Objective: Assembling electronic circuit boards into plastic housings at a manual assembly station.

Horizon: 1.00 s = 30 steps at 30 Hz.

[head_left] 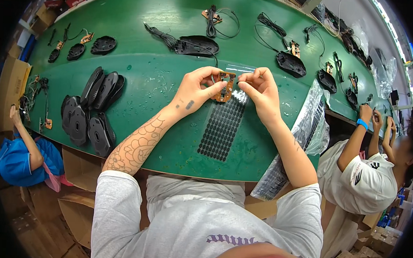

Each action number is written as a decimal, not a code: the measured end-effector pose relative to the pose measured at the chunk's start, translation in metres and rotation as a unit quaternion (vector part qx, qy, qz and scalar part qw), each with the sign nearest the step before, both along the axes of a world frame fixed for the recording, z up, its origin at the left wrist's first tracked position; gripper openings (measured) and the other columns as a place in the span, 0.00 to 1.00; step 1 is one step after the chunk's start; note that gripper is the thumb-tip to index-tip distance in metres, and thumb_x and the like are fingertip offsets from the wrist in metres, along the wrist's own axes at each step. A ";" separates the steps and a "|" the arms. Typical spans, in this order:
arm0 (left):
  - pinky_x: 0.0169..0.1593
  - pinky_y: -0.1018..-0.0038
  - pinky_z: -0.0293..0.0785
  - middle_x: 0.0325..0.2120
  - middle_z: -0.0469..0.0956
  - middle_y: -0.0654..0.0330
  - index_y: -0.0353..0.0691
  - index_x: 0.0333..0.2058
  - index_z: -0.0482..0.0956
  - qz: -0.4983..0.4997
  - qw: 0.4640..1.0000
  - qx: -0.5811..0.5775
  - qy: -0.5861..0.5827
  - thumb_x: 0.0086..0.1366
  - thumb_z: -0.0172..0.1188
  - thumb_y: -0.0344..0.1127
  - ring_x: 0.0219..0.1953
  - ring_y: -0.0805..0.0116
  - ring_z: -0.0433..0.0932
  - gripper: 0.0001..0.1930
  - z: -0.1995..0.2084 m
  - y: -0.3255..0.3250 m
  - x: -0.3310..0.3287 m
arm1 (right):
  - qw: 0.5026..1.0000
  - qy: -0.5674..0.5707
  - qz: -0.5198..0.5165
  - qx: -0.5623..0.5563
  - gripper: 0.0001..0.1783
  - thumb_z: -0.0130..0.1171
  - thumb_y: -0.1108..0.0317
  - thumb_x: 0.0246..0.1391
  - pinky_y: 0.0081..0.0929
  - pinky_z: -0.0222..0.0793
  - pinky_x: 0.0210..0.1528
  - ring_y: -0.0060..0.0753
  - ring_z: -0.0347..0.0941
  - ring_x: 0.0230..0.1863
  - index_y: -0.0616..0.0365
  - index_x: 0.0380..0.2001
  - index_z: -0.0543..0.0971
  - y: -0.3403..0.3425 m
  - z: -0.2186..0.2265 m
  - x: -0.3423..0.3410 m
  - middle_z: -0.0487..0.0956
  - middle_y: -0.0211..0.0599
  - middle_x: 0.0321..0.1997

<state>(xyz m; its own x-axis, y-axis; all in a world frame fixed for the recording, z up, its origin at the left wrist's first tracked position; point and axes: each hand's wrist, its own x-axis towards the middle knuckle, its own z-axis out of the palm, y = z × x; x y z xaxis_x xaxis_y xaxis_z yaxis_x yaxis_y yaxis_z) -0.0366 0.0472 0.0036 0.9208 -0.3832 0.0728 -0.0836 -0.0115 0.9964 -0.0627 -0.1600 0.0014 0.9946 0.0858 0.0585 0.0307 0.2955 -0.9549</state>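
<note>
Holding: left hand (193, 88) gripped brown circuit board (227, 90) at its left side | sheet of black ovals (221, 130) lay nearby on tabletop (168, 150) | right hand (263, 92) pinched narrow beside board, contents unclear | steady edge grip likely worked best

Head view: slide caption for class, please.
Left hand holds an orange circuit board beside the right hand, over a green table.

Left thumb (216, 86) covers part of circuit board (226, 85). Dark bit (237, 84) by right fingers (261, 77) too small to ID, grip unclear. Board hides dot sheet's (221, 130) upper corner. Shirt (197, 224) cut off below; co-worker's head (404, 149) blurred.
</note>
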 end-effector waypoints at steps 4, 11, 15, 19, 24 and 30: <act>0.34 0.83 0.73 0.34 0.79 0.61 0.32 0.43 0.78 -0.003 1.000 0.015 -0.017 0.60 0.63 0.27 0.30 0.77 0.75 0.13 0.001 -0.001 -0.002 | 1.000 -0.007 0.014 0.005 0.17 0.59 0.82 0.53 0.22 0.70 0.49 0.25 0.73 0.41 0.52 0.34 0.62 -0.001 -0.001 0.001 0.77 0.36 0.39; 0.33 0.82 0.73 0.35 0.79 0.60 0.31 0.43 0.78 0.000 0.999 0.024 -0.038 0.59 0.63 0.26 0.29 0.76 0.77 0.12 0.004 -0.003 -0.004 | 0.999 -0.015 0.012 -0.025 0.18 0.60 0.83 0.51 0.21 0.70 0.48 0.25 0.72 0.40 0.52 0.33 0.62 -0.003 -0.001 -0.001 0.76 0.35 0.39; 0.32 0.82 0.73 0.35 0.79 0.60 0.31 0.43 0.78 -0.005 0.999 0.025 -0.035 0.59 0.63 0.26 0.28 0.75 0.78 0.12 0.004 -0.003 -0.005 | 0.997 -0.050 -0.007 -0.059 0.19 0.61 0.83 0.51 0.21 0.70 0.48 0.24 0.72 0.40 0.53 0.32 0.61 -0.001 -0.002 -0.003 0.74 0.34 0.40; 0.32 0.82 0.73 0.35 0.79 0.59 0.31 0.43 0.78 -0.015 0.999 0.030 -0.034 0.59 0.62 0.25 0.28 0.75 0.78 0.12 0.005 -0.004 -0.005 | 0.992 -0.079 -0.032 -0.094 0.19 0.62 0.83 0.49 0.21 0.70 0.46 0.24 0.72 0.38 0.53 0.32 0.61 -0.001 -0.004 -0.004 0.72 0.33 0.41; 0.31 0.82 0.73 0.35 0.79 0.59 0.31 0.43 0.78 -0.015 0.997 0.046 -0.061 0.59 0.62 0.25 0.28 0.75 0.78 0.13 0.006 -0.005 -0.005 | 0.986 -0.086 -0.042 -0.134 0.20 0.63 0.83 0.48 0.20 0.70 0.45 0.24 0.72 0.37 0.54 0.31 0.61 -0.003 -0.002 -0.003 0.70 0.33 0.40; 0.31 0.82 0.73 0.36 0.79 0.59 0.32 0.43 0.78 -0.022 0.997 0.038 -0.059 0.59 0.63 0.26 0.27 0.75 0.78 0.13 0.003 -0.005 -0.003 | 0.984 -0.087 -0.049 -0.147 0.19 0.63 0.83 0.47 0.19 0.69 0.40 0.23 0.71 0.35 0.54 0.31 0.62 -0.003 -0.002 -0.002 0.71 0.32 0.37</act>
<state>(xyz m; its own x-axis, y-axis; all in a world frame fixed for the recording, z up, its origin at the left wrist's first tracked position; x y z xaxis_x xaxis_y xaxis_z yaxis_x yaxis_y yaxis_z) -0.0399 0.0423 0.0068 0.8902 -0.4308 0.1484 -0.2015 -0.0801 0.9762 -0.0651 -0.1626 -0.0001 0.9759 0.0298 0.2163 0.2165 -0.0053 -0.9763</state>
